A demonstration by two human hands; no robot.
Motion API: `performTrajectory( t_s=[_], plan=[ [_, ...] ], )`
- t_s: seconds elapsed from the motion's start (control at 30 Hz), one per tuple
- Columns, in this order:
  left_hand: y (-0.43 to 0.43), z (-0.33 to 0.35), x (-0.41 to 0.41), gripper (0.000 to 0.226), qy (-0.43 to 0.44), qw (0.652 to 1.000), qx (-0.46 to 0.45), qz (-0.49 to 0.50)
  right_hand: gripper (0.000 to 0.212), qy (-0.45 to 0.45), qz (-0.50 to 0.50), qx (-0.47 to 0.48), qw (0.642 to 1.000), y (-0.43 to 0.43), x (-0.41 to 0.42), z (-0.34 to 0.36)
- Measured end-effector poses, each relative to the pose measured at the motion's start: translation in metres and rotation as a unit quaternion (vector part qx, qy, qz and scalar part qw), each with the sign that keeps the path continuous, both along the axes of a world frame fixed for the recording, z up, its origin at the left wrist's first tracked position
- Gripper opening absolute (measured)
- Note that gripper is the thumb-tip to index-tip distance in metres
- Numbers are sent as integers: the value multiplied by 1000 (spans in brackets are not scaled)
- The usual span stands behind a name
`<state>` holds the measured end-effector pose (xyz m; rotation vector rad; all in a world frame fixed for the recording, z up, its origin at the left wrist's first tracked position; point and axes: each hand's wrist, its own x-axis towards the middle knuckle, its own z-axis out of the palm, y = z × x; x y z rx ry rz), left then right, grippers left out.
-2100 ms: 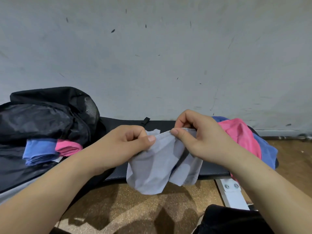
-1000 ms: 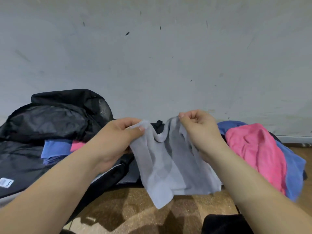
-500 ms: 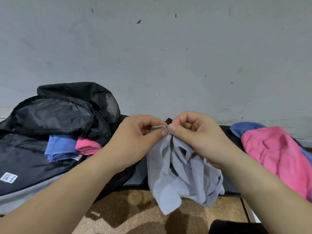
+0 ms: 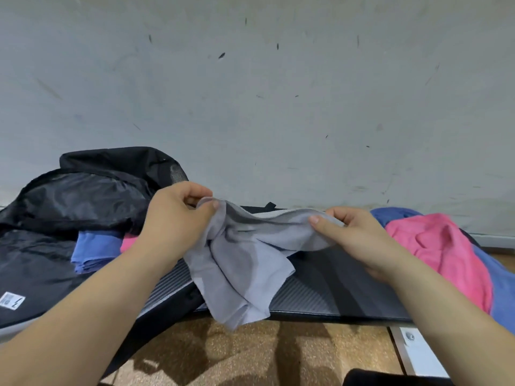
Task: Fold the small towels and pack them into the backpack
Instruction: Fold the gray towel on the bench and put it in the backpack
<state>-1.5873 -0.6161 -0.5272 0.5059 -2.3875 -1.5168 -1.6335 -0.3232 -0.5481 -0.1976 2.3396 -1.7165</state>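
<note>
Black backpack (image 4: 83,201) is lying open on the padded bench (image 4: 334,288), a folded blue towel (image 4: 92,249) sitting inside it. Right of the backpack, the grey towel (image 4: 245,263) is hanging unfolded above the bench. The left hand (image 4: 172,221) and right hand (image 4: 354,235) are each pinching its top edge, fingers (image 4: 344,214) curled.

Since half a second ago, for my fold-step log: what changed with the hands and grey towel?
The left hand and right hand drew apart sideways, stretching the grey towel between them; both still pinch it. The folded towels in the backpack and the loose pile stayed put.
</note>
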Motion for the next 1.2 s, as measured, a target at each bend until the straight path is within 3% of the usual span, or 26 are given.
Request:
performTrajectory(
  t_s=[0.1,0.23,0.43,0.5,0.63,0.77,0.9,1.0,1.1,1.2],
  plan=[
    [14,1,0,10,4,999,44,7,47,5,-56,-60,997,-5,3,4],
    [43,-1,6,17,-20,987,158,-28,29,31,-89,-74,993,-31,19,13],
    [70,-2,16,7,-35,955,276,-100,17,-81,-10,-176,981,-59,30,17],
    [67,2,16,15,-35,945,298,-127,17,-93,-11,-189,978,-60,27,19],
    [61,6,17,18,-25,947,292,-132,15,-94,-24,-176,980,-59,25,21],
    [56,6,18,13,27,973,209,-94,10,-106,-88,-220,966,-57,23,20],
    [65,2,28,16,21,977,143,-155,7,-131,-55,-266,954,-61,28,21],
    [66,2,29,18,20,976,147,-159,21,-155,-38,-297,942,-59,29,24],
    [64,5,29,18,25,974,167,-149,24,-125,-11,-291,948,-57,30,23],
    [65,5,30,17,20,974,174,-144,15,-38,-22,-238,970,-59,30,18]
  ],
)
